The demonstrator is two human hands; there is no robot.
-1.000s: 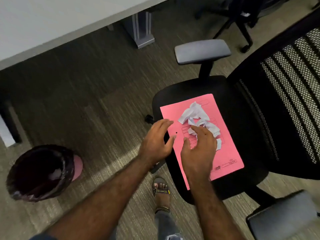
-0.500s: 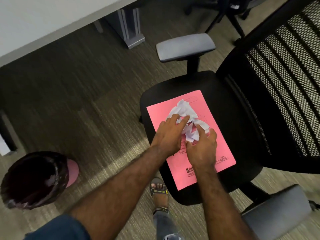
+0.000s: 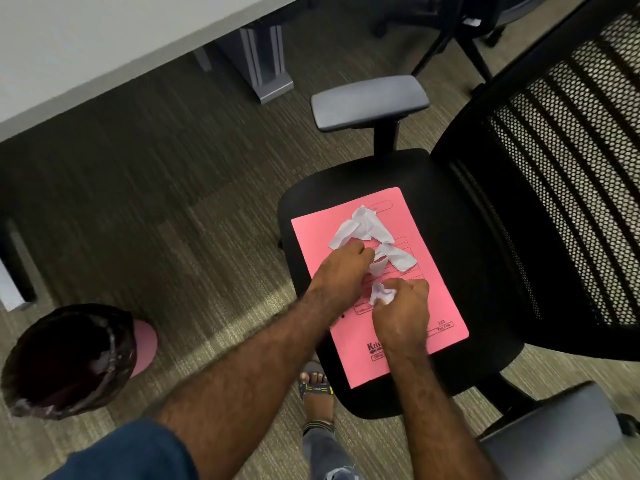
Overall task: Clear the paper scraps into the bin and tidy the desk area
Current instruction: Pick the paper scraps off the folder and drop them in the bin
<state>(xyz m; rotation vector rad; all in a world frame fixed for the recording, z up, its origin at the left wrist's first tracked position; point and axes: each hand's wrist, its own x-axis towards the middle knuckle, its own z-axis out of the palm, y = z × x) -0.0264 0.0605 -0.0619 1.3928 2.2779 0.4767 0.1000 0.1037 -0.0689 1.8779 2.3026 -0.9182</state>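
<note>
Paper scraps (image 3: 367, 226): white, crumpled, on a pink folder (image 3: 433, 289) on the chair seat (image 3: 460, 188).
Right hand (image 3: 403, 317): clenched around one scrap.
Left hand (image 3: 341, 271): fingers curled among scraps; grasp unclear.
Bin (image 3: 69, 358): at 8 o'clock, on the floor.

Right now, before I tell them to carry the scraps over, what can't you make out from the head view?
- Inside of the bin: too dark; contents and fill level unclear.
- Print on the pink folder: partly covered by the paper scraps and both hands, mostly too small to read.
- Left hand: fingertips curl under, grip unclear.
- Right hand: how many scraps it holds.
</note>
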